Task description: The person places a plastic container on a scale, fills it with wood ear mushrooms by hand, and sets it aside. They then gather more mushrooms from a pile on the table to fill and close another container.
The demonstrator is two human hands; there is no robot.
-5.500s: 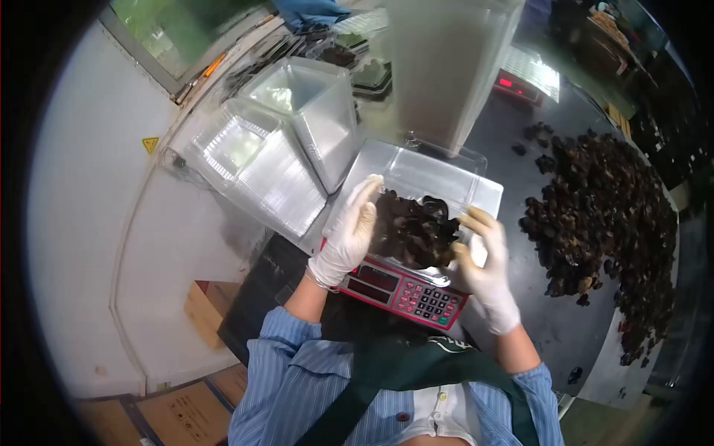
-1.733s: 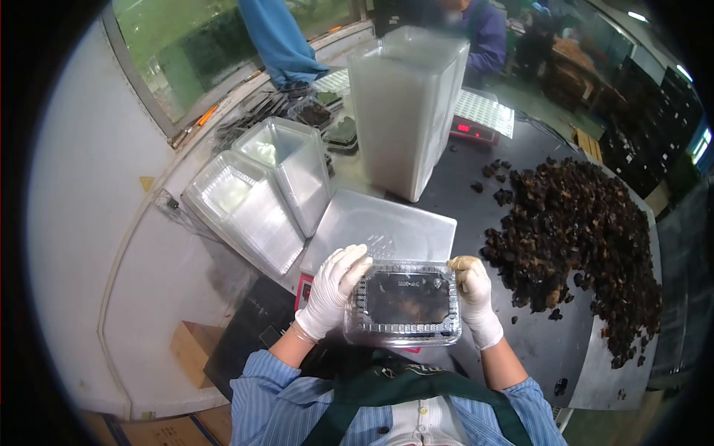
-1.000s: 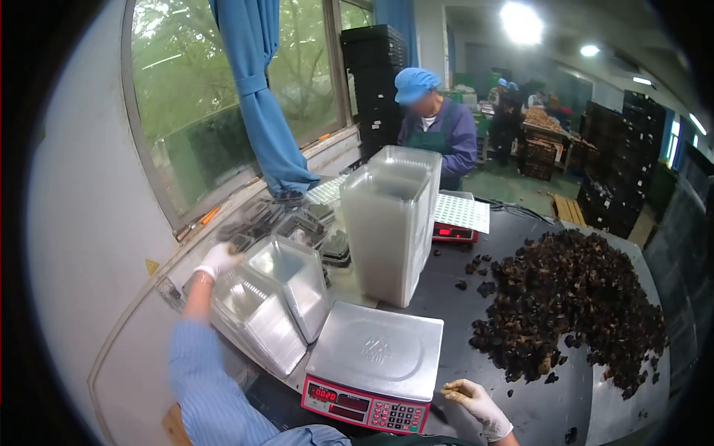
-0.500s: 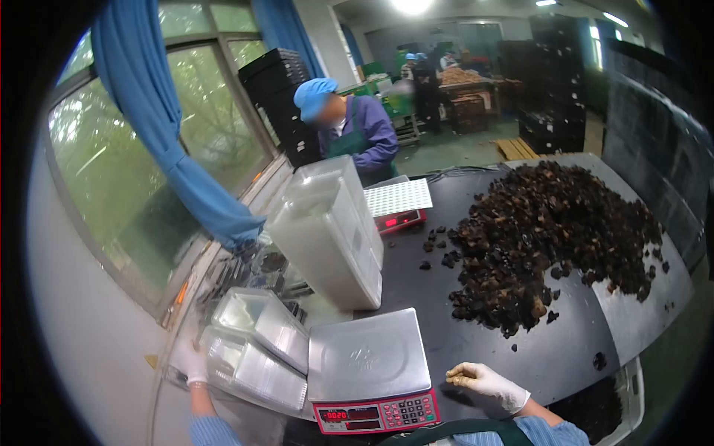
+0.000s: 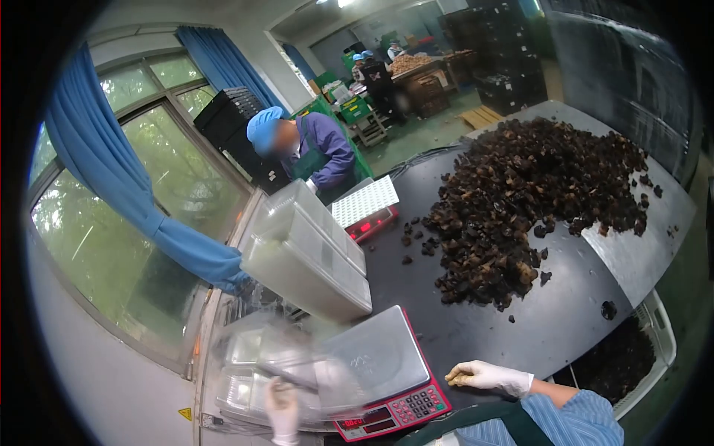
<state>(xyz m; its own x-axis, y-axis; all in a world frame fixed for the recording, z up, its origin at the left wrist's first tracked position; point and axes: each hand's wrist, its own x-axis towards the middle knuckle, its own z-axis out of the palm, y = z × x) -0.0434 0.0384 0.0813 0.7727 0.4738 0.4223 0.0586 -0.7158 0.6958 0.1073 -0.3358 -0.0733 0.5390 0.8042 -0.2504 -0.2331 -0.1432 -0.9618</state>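
Note:
My left hand (image 5: 281,405), in a white glove, grips an empty clear plastic container (image 5: 312,369) that shows as a motion blur over the left edge of the scale. The scale (image 5: 375,349) has a bare steel pan and a red keypad front. My right hand (image 5: 487,375), also gloved, rests on the dark table (image 5: 513,327) just right of the scale, its fingers curled in with nothing visible in them. A large pile of dark dried fungus (image 5: 520,186) lies on the table beyond my right hand.
Tall stacks of clear containers (image 5: 305,253) stand behind the scale, with lower stacks (image 5: 238,372) to its left by the window. A co-worker in a blue cap (image 5: 305,145) stands at a second scale (image 5: 368,219). A crate of fungus (image 5: 632,357) sits below the table's right edge.
My left hand has taken a clear container from the low stacks and swung it toward the scale. My right hand has stayed on the table. The view has tilted to the left.

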